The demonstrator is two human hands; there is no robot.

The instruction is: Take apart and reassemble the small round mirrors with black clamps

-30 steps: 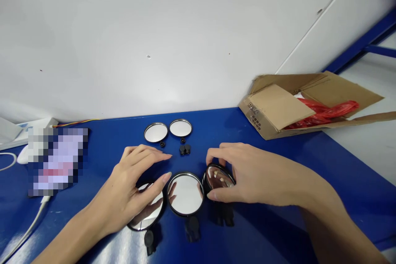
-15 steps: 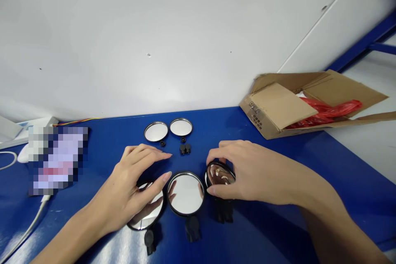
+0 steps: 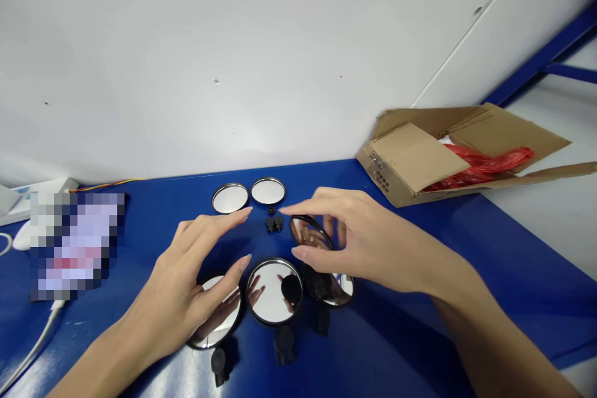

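Observation:
My right hand (image 3: 342,230) grips a small round mirror (image 3: 308,234) with a black rim, tilted, thumb at its near side and index finger stretched forward. Below it, another round mirror (image 3: 345,286) lies partly hidden. My left hand (image 3: 191,280) hovers with thumb and fingers apart, holding nothing, and covers part of the left mirror (image 3: 217,326). Between the hands lies a middle mirror (image 3: 270,286), which reflects fingers and a dark round shape. Black mounts (image 3: 284,345) jut from the near sides of these mirrors.
Two more round mirrors (image 3: 268,191) lie farther back, with small black parts (image 3: 274,224) before them. An opened cardboard box (image 3: 410,161) holding red plastic stands at right. To the left are a blurred-out phone (image 3: 79,242) and a white cable (image 3: 35,348) on the blue table (image 3: 163,199).
My right hand has lifted the mirror up and to the left, uncovering another mirror beneath. Its index finger has stretched out. My left hand stays open, nearly in place; the view shifted slightly.

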